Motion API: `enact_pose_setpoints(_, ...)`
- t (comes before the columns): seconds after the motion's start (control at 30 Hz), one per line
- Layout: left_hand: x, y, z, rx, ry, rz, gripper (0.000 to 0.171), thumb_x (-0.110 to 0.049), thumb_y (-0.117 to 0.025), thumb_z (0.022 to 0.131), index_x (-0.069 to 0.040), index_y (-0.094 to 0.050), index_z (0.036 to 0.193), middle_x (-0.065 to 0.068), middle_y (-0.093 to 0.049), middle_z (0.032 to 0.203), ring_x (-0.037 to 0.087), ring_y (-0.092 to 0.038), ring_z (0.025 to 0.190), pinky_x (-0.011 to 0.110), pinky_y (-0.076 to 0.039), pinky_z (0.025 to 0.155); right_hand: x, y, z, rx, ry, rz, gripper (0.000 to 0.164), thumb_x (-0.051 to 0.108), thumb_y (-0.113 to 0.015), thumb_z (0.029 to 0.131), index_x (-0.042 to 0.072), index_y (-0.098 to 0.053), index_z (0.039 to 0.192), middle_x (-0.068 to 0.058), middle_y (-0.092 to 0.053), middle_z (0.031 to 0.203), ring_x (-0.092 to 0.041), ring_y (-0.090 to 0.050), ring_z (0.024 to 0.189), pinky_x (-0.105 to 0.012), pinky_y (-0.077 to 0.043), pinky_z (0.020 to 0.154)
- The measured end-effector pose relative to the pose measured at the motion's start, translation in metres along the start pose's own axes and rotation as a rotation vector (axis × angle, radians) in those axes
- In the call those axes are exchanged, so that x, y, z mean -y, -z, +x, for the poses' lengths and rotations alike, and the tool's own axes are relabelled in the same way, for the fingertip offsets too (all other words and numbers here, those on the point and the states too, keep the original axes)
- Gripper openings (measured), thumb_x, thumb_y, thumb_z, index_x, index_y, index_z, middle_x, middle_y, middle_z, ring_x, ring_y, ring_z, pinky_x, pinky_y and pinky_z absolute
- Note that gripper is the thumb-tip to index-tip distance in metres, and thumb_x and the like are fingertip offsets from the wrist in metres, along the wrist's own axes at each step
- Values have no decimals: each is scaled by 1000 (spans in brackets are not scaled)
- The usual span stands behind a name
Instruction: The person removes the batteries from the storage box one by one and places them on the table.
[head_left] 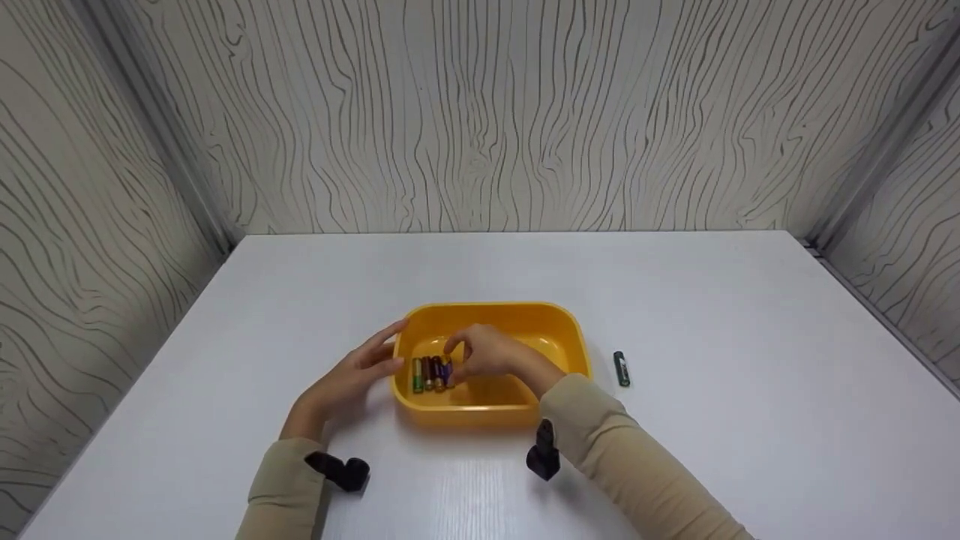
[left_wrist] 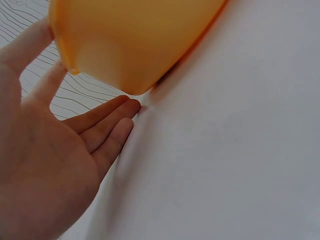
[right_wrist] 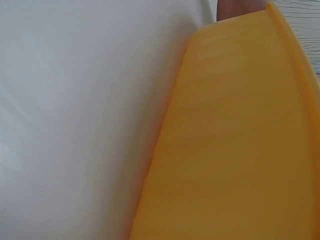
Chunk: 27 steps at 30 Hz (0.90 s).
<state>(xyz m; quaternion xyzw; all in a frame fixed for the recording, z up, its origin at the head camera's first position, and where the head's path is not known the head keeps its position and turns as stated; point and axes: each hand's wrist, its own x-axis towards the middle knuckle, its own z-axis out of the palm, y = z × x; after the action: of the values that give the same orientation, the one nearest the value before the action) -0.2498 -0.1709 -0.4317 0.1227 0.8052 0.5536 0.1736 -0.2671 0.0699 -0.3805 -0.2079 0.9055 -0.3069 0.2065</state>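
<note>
A yellow plastic bin (head_left: pixel 480 409) sits on the white table. Inside it, at the left end, several batteries (head_left: pixel 428 373) lie side by side in a row, one green and gold, others dark brown. My right hand (head_left: pixel 489 352) reaches into the bin and pinches the purple and gold battery (head_left: pixel 448 370) at the row's right end, index finger at its far end and thumb at its near end. At the bin's left wall, my left hand (head_left: pixel 346 381) touches the rim with extended fingers; in the left wrist view its lower fingers (left_wrist: pixel 107 125) stretch out below the bin's corner.
A dark green battery (head_left: pixel 622 369) lies on the table (head_left: pixel 720 390) to the right of the bin. A wood-grain panel (head_left: pixel 480 120) rises behind the table, with similar panels at both sides. The bin's outer wall (right_wrist: pixel 230 130) fills much of the right wrist view.
</note>
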Motion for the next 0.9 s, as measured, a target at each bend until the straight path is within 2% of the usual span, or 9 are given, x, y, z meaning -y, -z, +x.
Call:
enact_pose_setpoints(0.3,1,0,1,28,-19,3,60,-37,-54,97,-39,-28,150,16,-35,156,37,-32,146,71,-12,116,-1,-7,8,-12,-73,-15,54,13,-82,75,8,-61,124,-5,-60,84,-15,-48,73,-23,-42,63)
enact_pose_setpoints(0.4,1,0,2,32,-22,4,59,-37,-54,97,-39,-28,150,15,-36,156,37,-32,146,71,-13,116,-1,-10,9,-20,-93,0,56,13,-83,74,8,-61,126,-8,-64,93,-16,-50,78,-27,-47,73)
enact_pose_setpoints(0.5,2,0,2,33,-27,3,59,-36,-53,97,-38,-28,150,15,-36,156,37,-32,146,71,-13,116,-1,-13,10,-27,-96,20,58,12,-83,73,8,-61,126,-11,-65,104,-18,-51,85,-34,-51,87)
enact_pose_setpoints(0.63,1,0,2,33,-26,0,59,-36,-53,97,-38,-28,150,16,-36,156,37,-32,146,70,-14,116,-1,-16,10,-31,-99,46,58,11,-83,73,7,-61,126,-13,-64,119,-21,-53,96,-42,-48,103)
enact_pose_setpoints(0.77,1,1,1,29,-18,6,59,-37,-53,97,-38,-28,150,15,-35,156,38,-31,146,70,-14,116,-1,-18,10,-35,-104,64,58,10,-82,74,7,-60,127,-14,-62,128,-24,-54,105,-44,-45,109)
enact_pose_setpoints(0.9,1,1,1,27,-17,8,59,-38,-54,97,-39,-28,150,15,-34,157,38,-30,147,70,-13,117,-2,-20,11,-46,-99,64,57,9,-82,74,5,-60,127,-15,-61,130,-25,-54,110,-45,-44,111)
